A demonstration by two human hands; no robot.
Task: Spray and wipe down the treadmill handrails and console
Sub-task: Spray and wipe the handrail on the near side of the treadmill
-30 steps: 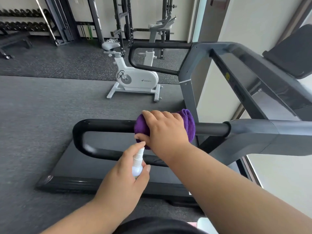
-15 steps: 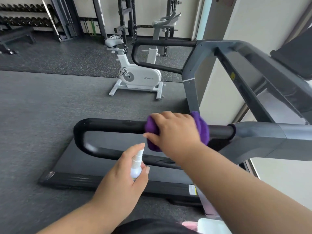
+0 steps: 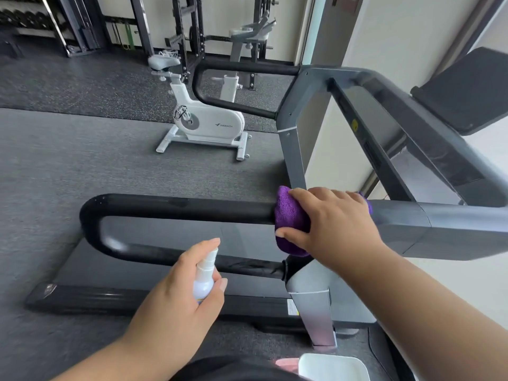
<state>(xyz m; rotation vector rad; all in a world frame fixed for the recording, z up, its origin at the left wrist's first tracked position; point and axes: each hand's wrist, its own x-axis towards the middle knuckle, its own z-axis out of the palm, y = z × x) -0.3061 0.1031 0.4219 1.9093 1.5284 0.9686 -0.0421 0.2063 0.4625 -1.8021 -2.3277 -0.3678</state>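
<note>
Right hand clamps a purple cloth around the near handrail, running left-right at frame centre; bare rail lies leftward. Left hand grips a spray bottle, seemingly idle.

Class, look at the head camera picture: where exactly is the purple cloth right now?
The purple cloth is wrapped over the near handrail at its right end, where black meets grey frame, held by the right hand.

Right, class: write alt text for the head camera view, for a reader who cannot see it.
A person's right hand presses a purple cloth around a treadmill's black handrail, while the left hand holds a small white spray bottle. A white exercise bike stands behind.
</note>
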